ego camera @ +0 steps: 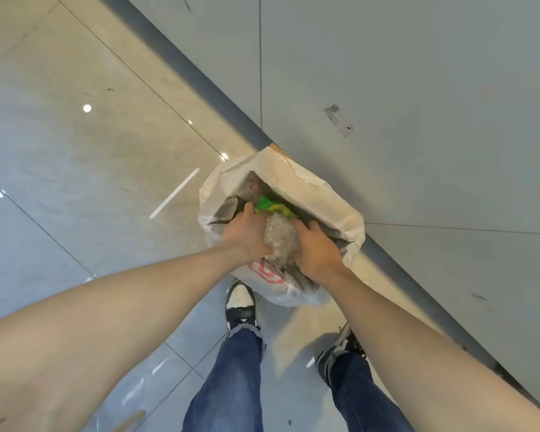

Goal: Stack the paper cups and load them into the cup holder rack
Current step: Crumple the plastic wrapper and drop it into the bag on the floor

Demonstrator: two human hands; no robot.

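No paper cups or cup holder rack are in view. A white plastic bag (312, 194) with a red logo stands open on the floor against the wall. Over its mouth, my left hand (246, 233) and my right hand (315, 247) both press on a crumpled clear plastic wrapper (279, 236) held between them. Something green and yellow (270, 205) lies inside the bag just beyond the wrapper. The rest of the bag's contents are dark and unclear.
A grey wall (418, 88) with a dark baseboard (200, 85) runs diagonally behind the bag. Glossy floor tiles (75, 151) spread to the left. My two feet in sneakers (240, 302) and jeans stand just before the bag.
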